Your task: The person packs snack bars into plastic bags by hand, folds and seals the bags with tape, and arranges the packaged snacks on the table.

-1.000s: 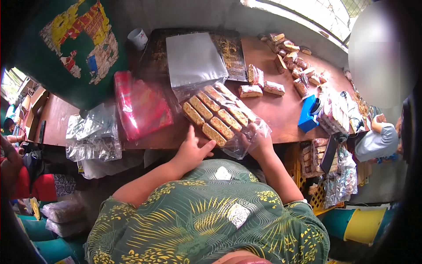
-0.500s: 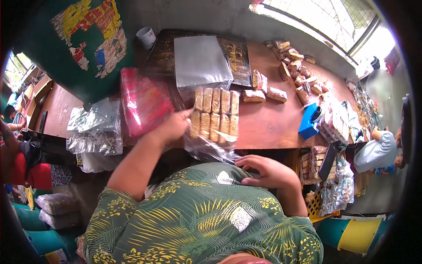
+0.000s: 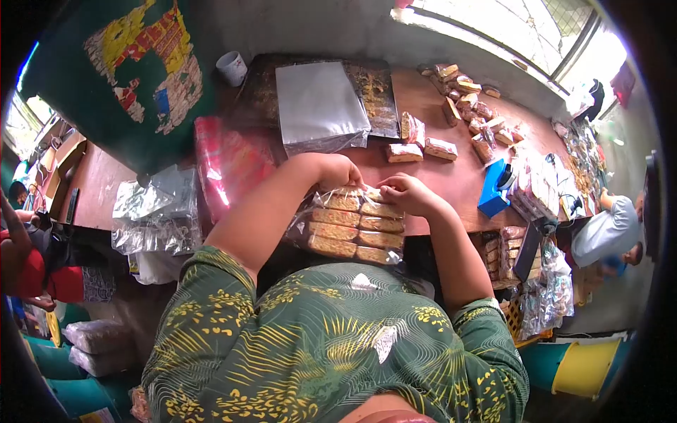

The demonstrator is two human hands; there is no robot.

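Note:
A clear plastic bag of bread slices [image 3: 356, 229], in two columns, lies at the table's front edge, close to the green patterned shirt. My left hand [image 3: 331, 171] pinches the bag's far edge with bent fingers. Just right of it, my right hand [image 3: 403, 192] grips the same edge between thumb and fingers. Behind my hands is a stack of clear plastic sheets [image 3: 317, 99] on a dark tray [image 3: 377, 84]. A red plastic packet [image 3: 229, 166] is partly hidden by my left forearm.
Wrapped bread pieces [image 3: 472, 106] are spread at the back right, near a blue tape dispenser [image 3: 495, 189]. A white cup [image 3: 231, 68] stands at the back. Clear bags [image 3: 156, 211] hang over the front left edge. Another person [image 3: 610, 229] is at the far right.
The bread bag has turned and lies nearer the shirt. My left hand has moved right and my right hand has come up, so both now hold the bag's far edge.

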